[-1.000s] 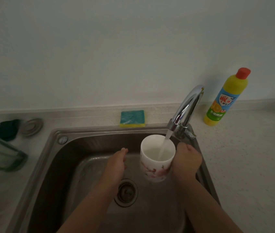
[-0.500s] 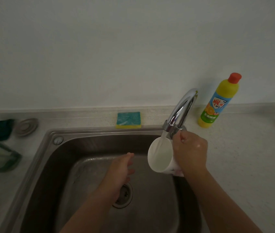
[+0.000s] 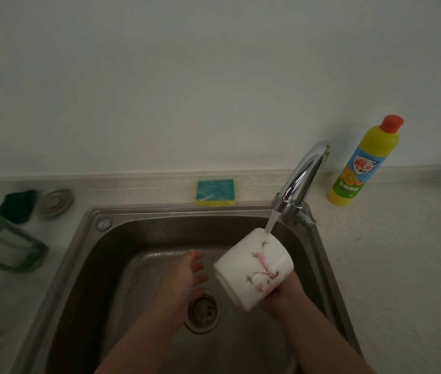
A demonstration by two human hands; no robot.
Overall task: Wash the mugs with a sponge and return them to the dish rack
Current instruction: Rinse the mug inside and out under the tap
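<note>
A white mug [image 3: 251, 268] with a pink flower pattern is turned over, mouth down, under the running tap [image 3: 301, 179]. Water falls on its bottom edge. My right hand [image 3: 284, 295] grips the mug from below and is mostly hidden behind it. My left hand [image 3: 184, 276] hovers with straight fingers over the sink [image 3: 100, 265], just left of the mug, holding nothing. A green and yellow sponge [image 3: 215, 192] lies on the counter behind the sink. The green dish rack [image 3: 3, 247] shows at the left edge.
A yellow dish soap bottle [image 3: 359, 166] with a red cap stands right of the tap. A metal drain lid [image 3: 55, 202] and a dark green cloth [image 3: 18, 205] lie at the back left. The drain [image 3: 203, 310] sits in the sink's middle.
My right hand has tipped the mug from upright, through sideways, to mouth down under the stream. My left hand stays open beside it.
</note>
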